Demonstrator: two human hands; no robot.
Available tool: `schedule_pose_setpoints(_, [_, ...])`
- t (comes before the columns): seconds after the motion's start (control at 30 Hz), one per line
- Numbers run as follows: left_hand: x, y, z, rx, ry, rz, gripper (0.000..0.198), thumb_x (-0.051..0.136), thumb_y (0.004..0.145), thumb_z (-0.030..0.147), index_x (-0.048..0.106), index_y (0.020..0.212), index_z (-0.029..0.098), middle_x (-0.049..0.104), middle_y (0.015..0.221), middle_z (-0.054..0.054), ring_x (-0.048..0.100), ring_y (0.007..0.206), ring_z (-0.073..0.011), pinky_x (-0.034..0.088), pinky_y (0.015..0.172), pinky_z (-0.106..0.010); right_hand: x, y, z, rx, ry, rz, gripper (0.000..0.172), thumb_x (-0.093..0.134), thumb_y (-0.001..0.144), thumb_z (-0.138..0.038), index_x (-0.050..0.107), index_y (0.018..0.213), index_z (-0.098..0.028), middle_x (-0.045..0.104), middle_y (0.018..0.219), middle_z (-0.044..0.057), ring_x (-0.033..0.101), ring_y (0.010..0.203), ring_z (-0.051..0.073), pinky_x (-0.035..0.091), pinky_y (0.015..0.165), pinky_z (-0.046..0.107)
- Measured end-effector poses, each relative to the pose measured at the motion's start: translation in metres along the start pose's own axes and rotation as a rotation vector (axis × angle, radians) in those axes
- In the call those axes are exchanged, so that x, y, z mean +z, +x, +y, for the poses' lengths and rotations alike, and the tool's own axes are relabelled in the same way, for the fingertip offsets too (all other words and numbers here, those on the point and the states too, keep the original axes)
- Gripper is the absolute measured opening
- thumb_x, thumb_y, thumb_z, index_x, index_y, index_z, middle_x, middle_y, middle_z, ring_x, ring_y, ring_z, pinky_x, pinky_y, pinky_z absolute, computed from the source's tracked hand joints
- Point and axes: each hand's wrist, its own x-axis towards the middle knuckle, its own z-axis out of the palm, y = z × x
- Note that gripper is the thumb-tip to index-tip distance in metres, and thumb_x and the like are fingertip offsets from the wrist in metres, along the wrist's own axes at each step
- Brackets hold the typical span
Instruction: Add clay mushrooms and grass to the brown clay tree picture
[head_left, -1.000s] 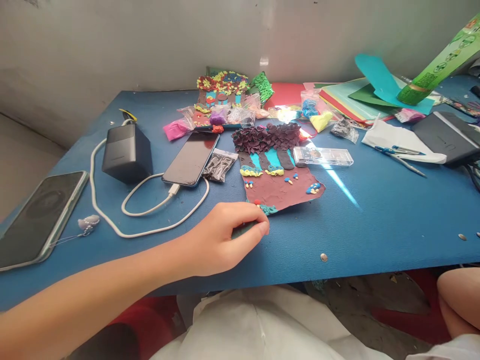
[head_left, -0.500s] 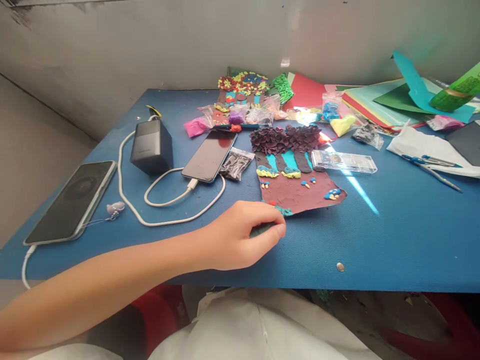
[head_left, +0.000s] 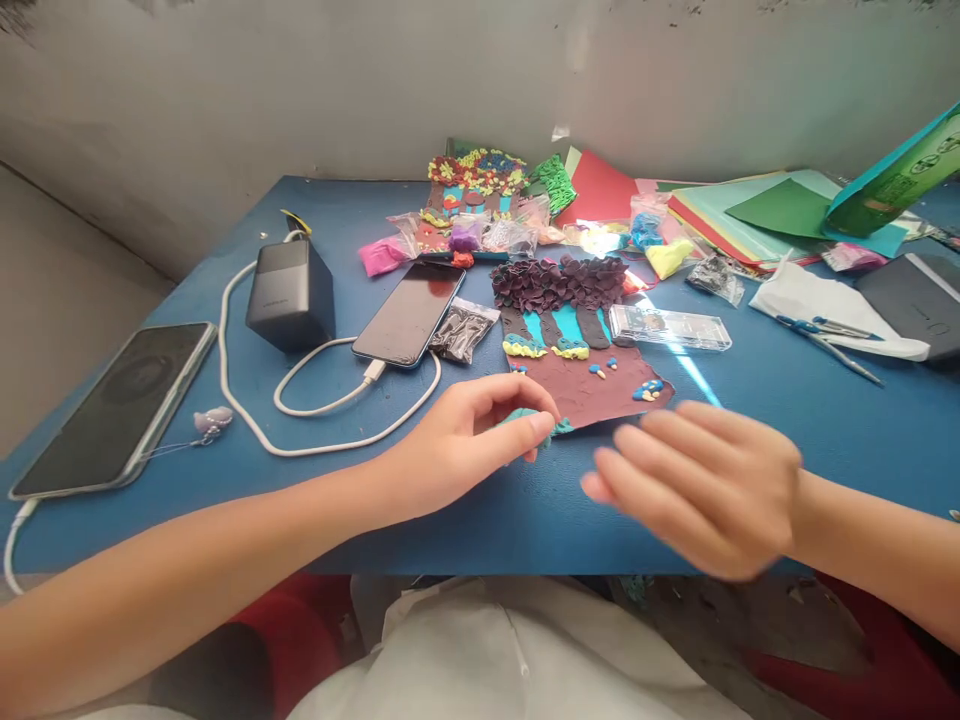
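Observation:
My left hand (head_left: 469,440) rests on the blue table (head_left: 787,420) with its thumb and fingers pinched on a small teal piece of clay (head_left: 521,418). It sits at the near left corner of a clay picture (head_left: 577,335) with dark purple leaves, brown trunks and a brown ground. My right hand (head_left: 701,485), blurred by motion, hovers over the table's front edge to the right of the left hand, fingers stretched out and nothing in it.
A phone (head_left: 411,312) is plugged by a white cable (head_left: 330,405) into a black charger block (head_left: 291,295). A second phone (head_left: 112,405) lies at the left edge. Bags of clay (head_left: 465,330), a clear plastic case (head_left: 670,328), a second clay picture (head_left: 472,185), coloured paper (head_left: 750,215) and scissors (head_left: 825,335) fill the back.
My right hand has come into view from the right, over the table's front edge. My left hand has lifted slightly, and the teal clay now shows between its fingertips.

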Motion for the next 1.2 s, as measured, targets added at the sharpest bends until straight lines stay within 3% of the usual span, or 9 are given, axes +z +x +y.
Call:
schedule_pose_setpoints(0.07, [-0.001, 0.0, 0.001, 0.015, 0.023, 0.017, 0.016, 0.057, 0.087, 0.032, 0.061, 0.085, 0.016, 0.059, 0.077, 0.0, 0.055, 0.069, -0.0099, 0.045, 0.064, -0.022, 0.011, 0.01, 0.001, -0.054, 0.035, 0.104, 0.001, 0.059, 0.092, -0.021, 0.059, 0.093, -0.02, 0.061, 0.067, -0.001, 0.056, 0.058, 0.01, 0.046, 0.053, 0.024])
schedule_pose_setpoints(0.2, [0.001, 0.002, -0.002, 0.061, -0.04, 0.018, 0.02, 0.056, 0.089, 0.036, 0.06, 0.085, 0.016, 0.059, 0.076, 0.001, 0.054, 0.067, -0.0095, 0.045, 0.063, -0.022, 0.026, 0.016, -0.006, 0.092, 0.159, 0.102, 0.007, 0.059, 0.092, -0.019, 0.061, 0.098, -0.018, 0.065, 0.078, 0.004, 0.062, 0.069, 0.012, 0.05, 0.059, 0.024])
schedule_pose_setpoints(0.33, [0.007, 0.004, -0.008, 0.1, -0.062, -0.012, 0.016, 0.057, 0.089, 0.032, 0.059, 0.087, 0.016, 0.061, 0.078, 0.0, 0.056, 0.07, -0.0103, 0.047, 0.064, -0.022, 0.028, 0.005, -0.011, 0.089, 0.21, 0.135, 0.011, 0.058, 0.09, -0.01, 0.061, 0.1, -0.015, 0.066, 0.079, 0.005, 0.062, 0.069, 0.011, 0.051, 0.059, 0.023])
schedule_pose_setpoints(0.53, [0.01, 0.003, -0.006, 0.192, 0.236, -0.067, 0.015, 0.048, 0.092, 0.026, 0.06, 0.091, 0.017, 0.063, 0.082, -0.001, 0.057, 0.074, -0.011, 0.046, 0.069, -0.022, 0.031, -0.004, -0.005, 0.063, 0.284, 0.115, 0.011, 0.05, 0.091, -0.008, 0.057, 0.097, -0.015, 0.064, 0.077, 0.005, 0.059, 0.067, 0.012, 0.05, 0.057, 0.023])
schedule_pose_setpoints(0.7, [0.002, 0.002, -0.007, 0.312, 0.477, 0.081, 0.022, 0.046, 0.092, 0.022, 0.054, 0.072, 0.018, 0.053, 0.064, 0.003, 0.047, 0.058, -0.0079, 0.039, 0.057, -0.019, 0.03, -0.003, 0.01, 0.071, 0.323, 0.106, 0.022, 0.031, 0.1, -0.02, 0.046, 0.084, -0.019, 0.052, 0.059, 0.0, 0.049, 0.05, 0.012, 0.043, 0.048, 0.026])
schedule_pose_setpoints(0.83, [-0.004, 0.004, -0.015, 0.498, 0.739, 0.173, 0.027, 0.059, 0.088, 0.029, 0.052, 0.064, 0.018, 0.05, 0.056, 0.004, 0.043, 0.051, -0.0072, 0.035, 0.051, -0.02, 0.023, -0.003, 0.017, 0.088, 0.144, 0.122, 0.017, 0.045, 0.098, -0.019, 0.051, 0.083, -0.019, 0.06, 0.061, 0.001, 0.056, 0.054, 0.012, 0.046, 0.051, 0.025])
schedule_pose_setpoints(0.9, [-0.005, 0.004, -0.02, 0.673, 0.942, 0.177, 0.025, 0.058, 0.088, 0.025, 0.054, 0.065, 0.018, 0.056, 0.059, 0.002, 0.047, 0.053, -0.0087, 0.037, 0.051, -0.021, 0.022, -0.003, 0.017, 0.099, 0.094, 0.137, 0.008, 0.054, 0.093, -0.012, 0.055, 0.089, -0.017, 0.067, 0.07, 0.003, 0.064, 0.063, 0.012, 0.051, 0.059, 0.022])
schedule_pose_setpoints(1.0, [-0.004, 0.003, -0.022, 0.919, 1.182, 0.146, 0.024, 0.056, 0.089, 0.018, 0.058, 0.065, 0.017, 0.063, 0.062, -0.002, 0.052, 0.052, -0.0111, 0.039, 0.05, -0.024, 0.024, -0.004, 0.015, 0.085, 0.061, 0.155, 0.013, 0.057, 0.089, -0.005, 0.057, 0.091, -0.018, 0.071, 0.078, 0.003, 0.068, 0.073, 0.012, 0.055, 0.067, 0.021])
schedule_pose_setpoints(1.2, [0.0, -0.001, -0.016, 1.049, 1.253, 0.042, 0.028, 0.055, 0.088, 0.015, 0.06, 0.06, 0.015, 0.061, 0.055, -0.003, 0.048, 0.045, -0.0127, 0.037, 0.044, -0.028, 0.03, -0.007, 0.016, 0.037, 0.084, 0.11, 0.015, 0.057, 0.087, -0.004, 0.052, 0.083, -0.018, 0.068, 0.069, 0.003, 0.065, 0.065, 0.013, 0.051, 0.06, 0.022])
